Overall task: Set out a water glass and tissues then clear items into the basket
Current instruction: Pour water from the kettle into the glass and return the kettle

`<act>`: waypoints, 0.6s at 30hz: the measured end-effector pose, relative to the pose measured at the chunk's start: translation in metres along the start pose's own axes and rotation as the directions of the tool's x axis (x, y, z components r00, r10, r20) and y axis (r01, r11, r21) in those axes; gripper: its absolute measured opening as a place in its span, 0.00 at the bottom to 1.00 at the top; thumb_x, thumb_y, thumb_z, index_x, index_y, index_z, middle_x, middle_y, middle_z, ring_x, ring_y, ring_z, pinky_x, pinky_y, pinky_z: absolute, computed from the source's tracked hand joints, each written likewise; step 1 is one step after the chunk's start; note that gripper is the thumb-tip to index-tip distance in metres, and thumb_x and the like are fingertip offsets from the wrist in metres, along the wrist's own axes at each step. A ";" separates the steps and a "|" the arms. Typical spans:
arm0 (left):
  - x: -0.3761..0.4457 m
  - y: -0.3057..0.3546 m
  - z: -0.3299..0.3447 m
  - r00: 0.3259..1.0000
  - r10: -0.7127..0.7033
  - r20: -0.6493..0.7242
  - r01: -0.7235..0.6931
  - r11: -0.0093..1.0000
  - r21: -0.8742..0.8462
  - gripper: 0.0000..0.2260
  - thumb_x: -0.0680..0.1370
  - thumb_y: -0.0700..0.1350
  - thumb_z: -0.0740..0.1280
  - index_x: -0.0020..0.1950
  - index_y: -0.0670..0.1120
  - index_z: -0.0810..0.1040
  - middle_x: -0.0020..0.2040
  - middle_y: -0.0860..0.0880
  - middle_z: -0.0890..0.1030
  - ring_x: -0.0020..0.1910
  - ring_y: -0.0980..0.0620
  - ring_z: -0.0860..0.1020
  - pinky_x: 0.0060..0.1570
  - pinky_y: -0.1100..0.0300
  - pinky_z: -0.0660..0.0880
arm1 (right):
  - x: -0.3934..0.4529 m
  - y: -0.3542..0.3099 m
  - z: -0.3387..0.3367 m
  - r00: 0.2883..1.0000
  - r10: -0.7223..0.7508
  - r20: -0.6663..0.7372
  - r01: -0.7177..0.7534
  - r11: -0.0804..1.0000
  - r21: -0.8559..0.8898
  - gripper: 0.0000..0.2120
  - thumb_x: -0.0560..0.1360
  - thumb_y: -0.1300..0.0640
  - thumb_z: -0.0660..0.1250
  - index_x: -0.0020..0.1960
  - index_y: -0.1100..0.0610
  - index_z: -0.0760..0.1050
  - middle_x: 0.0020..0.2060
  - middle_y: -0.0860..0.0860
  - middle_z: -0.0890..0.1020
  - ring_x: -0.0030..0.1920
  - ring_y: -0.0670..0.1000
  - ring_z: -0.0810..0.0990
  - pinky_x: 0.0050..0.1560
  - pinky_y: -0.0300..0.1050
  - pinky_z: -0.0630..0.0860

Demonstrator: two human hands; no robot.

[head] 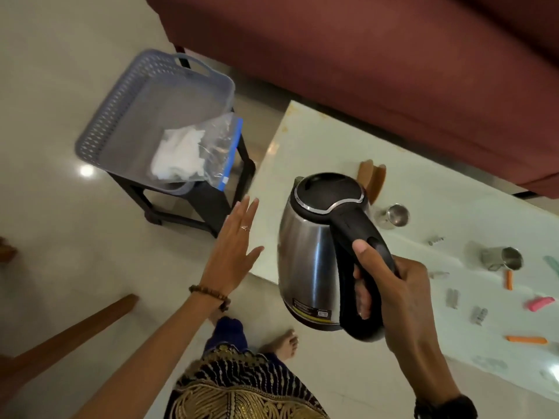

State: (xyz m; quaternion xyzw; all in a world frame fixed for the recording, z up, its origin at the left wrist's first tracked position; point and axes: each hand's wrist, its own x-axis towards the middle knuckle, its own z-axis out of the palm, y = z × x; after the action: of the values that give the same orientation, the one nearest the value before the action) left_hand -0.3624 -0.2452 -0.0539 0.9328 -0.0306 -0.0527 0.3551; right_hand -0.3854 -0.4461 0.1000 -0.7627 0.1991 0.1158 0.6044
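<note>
Just past the table (305,137) edge, right hand (390,285) holds kettle (308,255).

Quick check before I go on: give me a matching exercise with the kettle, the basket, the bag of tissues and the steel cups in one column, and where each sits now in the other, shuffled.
Things:
1. kettle
2. basket
3. bag of tissues
4. steel cups

Places:
A. on the dark stool
B. on the white table
C. held by its handle in the right hand
D. lying in the basket, poking over its edge

Pairs: 1-C, 2-A, 3-D, 4-B. The left hand is open and holds nothing.
</note>
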 end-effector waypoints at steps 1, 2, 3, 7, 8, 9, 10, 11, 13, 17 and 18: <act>-0.001 -0.008 -0.017 0.999 -0.011 -0.031 0.012 1.000 0.007 0.42 0.71 0.40 0.71 0.73 0.50 0.43 0.74 0.53 0.45 0.75 0.52 0.46 0.73 0.48 0.55 | 0.001 -0.008 0.014 1.000 -0.016 0.023 0.015 0.999 0.041 0.24 0.63 0.36 0.66 0.27 0.58 0.74 0.15 0.53 0.70 0.17 0.50 0.68 0.22 0.36 0.69; -0.001 -0.016 -0.034 0.998 -0.031 -0.061 0.032 0.999 0.013 0.43 0.70 0.39 0.72 0.73 0.49 0.45 0.74 0.52 0.47 0.75 0.50 0.47 0.73 0.47 0.55 | 0.001 -0.017 0.027 0.998 -0.036 0.046 0.032 0.996 0.078 0.23 0.63 0.37 0.66 0.27 0.57 0.74 0.15 0.53 0.70 0.17 0.50 0.68 0.22 0.36 0.69; -0.002 -0.027 -0.051 0.994 -0.055 -0.093 0.057 0.998 0.020 0.43 0.69 0.39 0.73 0.74 0.48 0.47 0.75 0.51 0.48 0.75 0.49 0.48 0.73 0.47 0.55 | 0.002 -0.026 0.042 0.996 -0.061 0.071 0.053 0.992 0.112 0.22 0.64 0.37 0.66 0.27 0.56 0.74 0.15 0.53 0.70 0.17 0.50 0.68 0.22 0.35 0.68; 0.000 -0.078 -0.120 0.966 -0.146 -0.211 0.165 0.984 0.073 0.41 0.68 0.42 0.74 0.74 0.40 0.53 0.75 0.40 0.55 0.75 0.41 0.53 0.73 0.47 0.54 | 0.010 -0.063 0.109 0.972 -0.167 0.167 0.119 0.957 0.265 0.20 0.66 0.39 0.66 0.27 0.55 0.74 0.16 0.51 0.70 0.17 0.48 0.67 0.22 0.36 0.68; 0.003 -0.094 -0.135 0.958 -0.172 -0.232 0.198 0.975 0.096 0.41 0.68 0.42 0.74 0.74 0.38 0.53 0.75 0.38 0.55 0.75 0.40 0.53 0.73 0.46 0.54 | 0.015 -0.071 0.128 0.964 -0.192 0.184 0.131 0.945 0.299 0.20 0.67 0.40 0.66 0.27 0.55 0.74 0.16 0.51 0.70 0.17 0.48 0.67 0.22 0.35 0.68; 0.007 -0.110 -0.149 0.950 -0.199 -0.242 0.232 0.965 0.119 0.41 0.69 0.43 0.74 0.74 0.37 0.53 0.75 0.38 0.55 0.75 0.39 0.53 0.73 0.45 0.54 | 0.020 -0.078 0.147 0.957 -0.212 0.195 0.140 0.935 0.327 0.19 0.67 0.40 0.66 0.28 0.54 0.74 0.16 0.50 0.71 0.17 0.48 0.67 0.23 0.35 0.68; 0.013 -0.125 -0.160 0.944 -0.224 -0.244 0.263 0.955 0.139 0.41 0.69 0.44 0.73 0.74 0.38 0.52 0.75 0.38 0.55 0.75 0.40 0.52 0.73 0.44 0.54 | 0.026 -0.085 0.166 0.954 -0.227 0.199 0.147 0.926 0.348 0.19 0.68 0.41 0.66 0.28 0.54 0.74 0.16 0.49 0.71 0.17 0.48 0.67 0.23 0.35 0.68; 0.020 -0.140 -0.169 0.939 -0.248 -0.239 0.288 0.945 0.152 0.41 0.70 0.45 0.73 0.74 0.38 0.52 0.76 0.39 0.54 0.76 0.41 0.51 0.74 0.44 0.54 | 0.032 -0.090 0.185 0.952 -0.234 0.197 0.151 0.919 0.364 0.19 0.68 0.41 0.66 0.28 0.54 0.74 0.16 0.49 0.71 0.17 0.48 0.67 0.23 0.35 0.68; 0.035 -0.169 -0.183 0.927 -0.299 -0.227 0.339 0.927 0.161 0.41 0.70 0.46 0.72 0.75 0.40 0.51 0.76 0.41 0.53 0.76 0.43 0.50 0.74 0.45 0.53 | 0.046 -0.098 0.221 0.956 -0.233 0.180 0.151 0.912 0.381 0.20 0.68 0.41 0.67 0.28 0.55 0.74 0.16 0.49 0.71 0.17 0.49 0.67 0.22 0.36 0.68; 0.067 -0.219 -0.197 0.914 -0.369 -0.168 0.400 0.890 0.221 0.44 0.69 0.50 0.73 0.75 0.40 0.50 0.77 0.40 0.52 0.76 0.42 0.48 0.75 0.48 0.50 | 0.076 -0.100 0.294 0.971 -0.209 0.119 0.143 0.898 0.416 0.19 0.71 0.44 0.67 0.29 0.56 0.73 0.17 0.48 0.71 0.17 0.46 0.67 0.21 0.34 0.67; 0.075 -0.231 -0.197 0.914 -0.383 -0.135 0.406 0.878 0.252 0.46 0.69 0.51 0.73 0.75 0.40 0.48 0.77 0.40 0.50 0.76 0.42 0.47 0.75 0.47 0.49 | 0.085 -0.098 0.312 0.973 -0.210 0.097 0.152 0.896 0.417 0.19 0.71 0.45 0.67 0.30 0.57 0.73 0.18 0.48 0.71 0.17 0.45 0.67 0.21 0.33 0.67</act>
State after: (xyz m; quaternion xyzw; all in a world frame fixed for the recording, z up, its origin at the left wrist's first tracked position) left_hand -0.2601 0.0502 -0.0670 0.9609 0.1676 -0.0812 0.2050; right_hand -0.2460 -0.1390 0.0742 -0.6256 0.1042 0.0679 0.7702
